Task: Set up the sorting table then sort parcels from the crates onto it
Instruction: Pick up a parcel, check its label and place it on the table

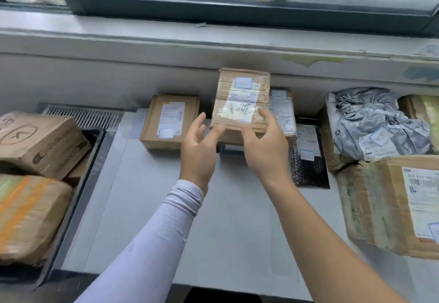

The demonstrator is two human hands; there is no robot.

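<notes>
Brown taped box [241, 103] with white labels, crinkled grey bag [377, 119], black bubble mailer [308, 172], pale lilac sleeve [161, 229].

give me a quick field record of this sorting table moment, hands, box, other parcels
left hand: left hand open, fingers by the near edge of the taped box
right hand: right hand open, thumb over the box top
taped box: taped box stacked on other parcels
table: white table
neighbours: small brown box left, grey bag right

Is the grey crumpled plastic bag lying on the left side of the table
No, the grey crumpled bag lies at the right end of the table, beside cardboard boxes.
</notes>
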